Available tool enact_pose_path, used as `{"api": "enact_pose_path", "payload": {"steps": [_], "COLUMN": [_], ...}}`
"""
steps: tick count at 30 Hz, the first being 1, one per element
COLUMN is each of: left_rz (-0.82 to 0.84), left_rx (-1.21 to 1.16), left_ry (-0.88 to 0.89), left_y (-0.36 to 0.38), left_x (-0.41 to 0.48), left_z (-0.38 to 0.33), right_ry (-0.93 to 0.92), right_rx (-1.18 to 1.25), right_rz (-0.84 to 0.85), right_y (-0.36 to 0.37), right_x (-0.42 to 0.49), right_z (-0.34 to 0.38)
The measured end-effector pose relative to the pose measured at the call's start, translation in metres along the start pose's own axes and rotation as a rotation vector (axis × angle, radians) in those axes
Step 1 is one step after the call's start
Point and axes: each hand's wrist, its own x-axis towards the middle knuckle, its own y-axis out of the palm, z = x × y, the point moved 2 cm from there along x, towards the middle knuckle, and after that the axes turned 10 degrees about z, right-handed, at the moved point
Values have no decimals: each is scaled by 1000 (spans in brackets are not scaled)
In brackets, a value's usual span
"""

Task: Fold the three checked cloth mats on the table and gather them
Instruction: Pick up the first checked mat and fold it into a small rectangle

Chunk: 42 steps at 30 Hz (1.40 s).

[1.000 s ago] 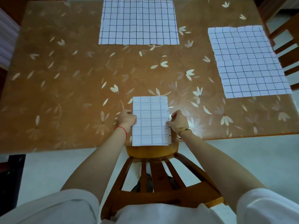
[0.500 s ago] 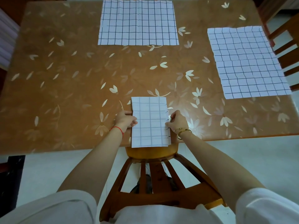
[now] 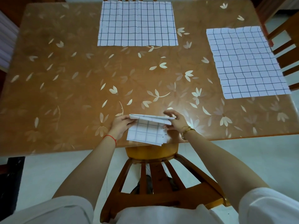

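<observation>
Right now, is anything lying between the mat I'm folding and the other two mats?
Nothing visible. Only patterned table lies between the half-folded mat, gripped by the left hand and right hand, and the far mat or the right mat.

Tabletop (image 3: 72, 81) open left, far mat (image 3: 137, 23), right mat (image 3: 246, 62)

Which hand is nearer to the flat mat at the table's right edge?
Right. The right hand holds the folded mat at its right end, nearer the flat mat; the left hand holds its left end.
</observation>
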Motion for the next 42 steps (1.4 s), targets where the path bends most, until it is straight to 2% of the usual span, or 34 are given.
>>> {"api": "enact_pose_path", "payload": {"steps": [7,10,14,19,23,28,31,35,42], "left_rz": [-63,-93,-169,-300,-232,-150,-162,-228,-65], "left_rx": [-126,-102,-2,-9,-265,-253,-184,16,155], "left_ry": [-44,-45,1,-129,-295,-388,-341,-123,-31], "left_y": [-10,-13,-7,-1,3,2,2,0,-13], "left_x": [-1,-5,-10,-14,-21,-30,-28,-21,-13], "left_z": [-5,-5,-8,-6,-4,-8,-9,-6,3], "right_ry": [62,80,0,-58,-69,-82,-55,-5,12], "right_rx": [65,93,-39,-126,-106,-103,-123,-193,-276], "right_rz": [11,14,-25,-66,-78,-86,-102,-117,-105], "right_y": [2,3,5,11,13,15,15,16,23], "right_x": [-3,-5,-3,-1,3,11,15,19,19], "right_z": [11,11,2,1,5,9,8,5,4]}}
